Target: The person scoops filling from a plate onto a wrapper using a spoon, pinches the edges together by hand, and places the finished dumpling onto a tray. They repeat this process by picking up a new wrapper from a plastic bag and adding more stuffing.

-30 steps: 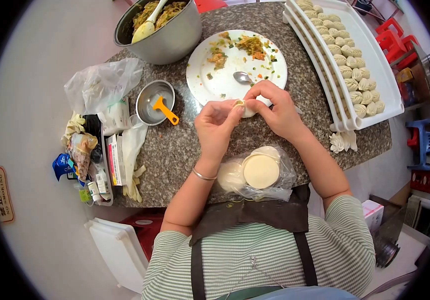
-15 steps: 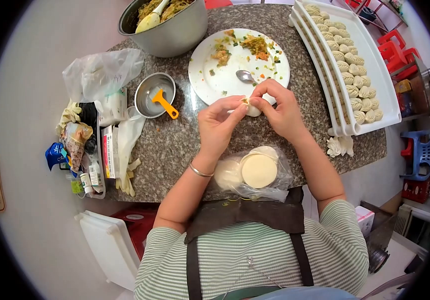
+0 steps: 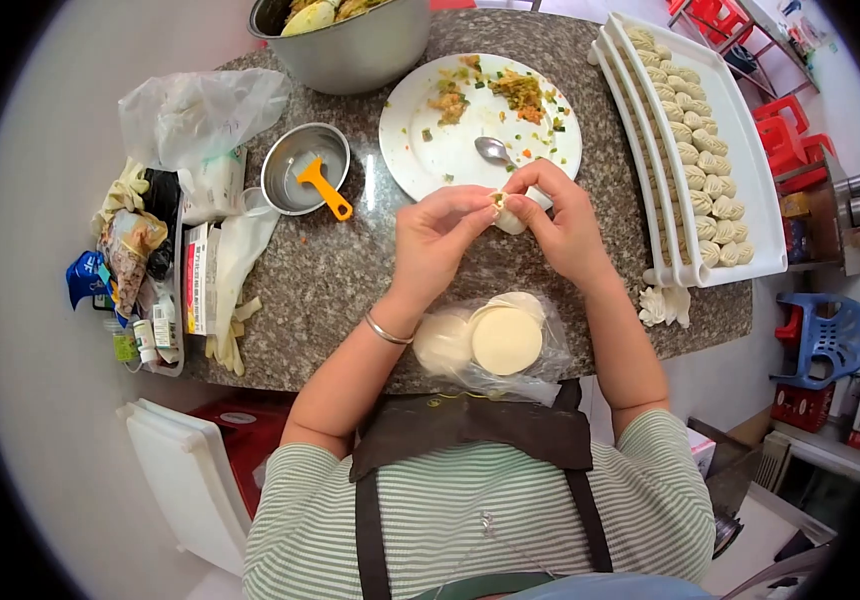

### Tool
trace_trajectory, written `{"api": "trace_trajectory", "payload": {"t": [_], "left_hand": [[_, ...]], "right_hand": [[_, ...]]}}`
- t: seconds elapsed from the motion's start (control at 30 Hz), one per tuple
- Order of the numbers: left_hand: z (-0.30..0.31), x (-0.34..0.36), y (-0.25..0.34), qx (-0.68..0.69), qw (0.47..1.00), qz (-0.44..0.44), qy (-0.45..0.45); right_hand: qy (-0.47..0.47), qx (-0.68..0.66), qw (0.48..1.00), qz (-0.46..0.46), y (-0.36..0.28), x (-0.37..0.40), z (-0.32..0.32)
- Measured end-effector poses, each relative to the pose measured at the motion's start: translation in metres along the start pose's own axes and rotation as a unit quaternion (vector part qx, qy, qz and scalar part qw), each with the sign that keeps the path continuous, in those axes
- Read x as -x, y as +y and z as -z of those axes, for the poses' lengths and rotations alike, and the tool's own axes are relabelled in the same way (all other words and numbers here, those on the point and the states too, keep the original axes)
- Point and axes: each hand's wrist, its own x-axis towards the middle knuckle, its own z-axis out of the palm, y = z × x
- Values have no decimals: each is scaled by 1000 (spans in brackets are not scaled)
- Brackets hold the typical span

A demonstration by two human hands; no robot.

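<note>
Both hands meet at the lower edge of a white plate that carries bits of chopped filling and a metal spoon. Between them is a small white dough dumpling, its top partly open with some filling showing. My left hand pinches its left side with thumb and forefinger. On the other side, my right hand presses the edge between thumb and fingers. Round dough wrappers lie on a clear plastic bag below the hands.
Stacked white trays of pleated dumplings stand at the right. A large filling pot is at the top. Left are a metal bowl with an orange-handled tool, a plastic bag and a cluttered box.
The view has shifted slightly, so the table and its items appear moved a little. Both hands still pinch the dumpling, with only slight finger movement.
</note>
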Motion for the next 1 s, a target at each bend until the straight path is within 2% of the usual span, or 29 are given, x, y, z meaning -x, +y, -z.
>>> {"api": "trace_trajectory", "payload": {"t": [0.03,0.17,0.23,0.37,0.47,0.53,0.67,0.73,0.83,1.0], "left_hand": [[0,0,1,-4,1000,-1,-6],[-2,2,8,28,998,53,12],[-2,1,6,19,999,11,27],[-4,0,6,-33,999,-31,29],[4,-1,2,-40,999,-1,5],[4,0,0,-30,999,-8,-9],[3,0,2,-38,999,-18,-22],[1,1,4,-4,1000,22,-2],[2,0,6,-2,999,37,3],[1,0,5,36,997,61,13]], "right_hand": [[-3,18,999,38,1,0,-2],[44,4,999,25,1,2,-12],[38,42,996,65,-3,1,-13],[56,92,991,83,0,2,-12],[55,53,996,38,1,2,-9],[-3,4,1000,-28,2,1,-5],[-4,18,1000,10,-1,1,-9],[37,40,998,37,3,3,-13],[27,59,996,64,-1,2,-17],[55,51,997,28,5,5,-15]]}}
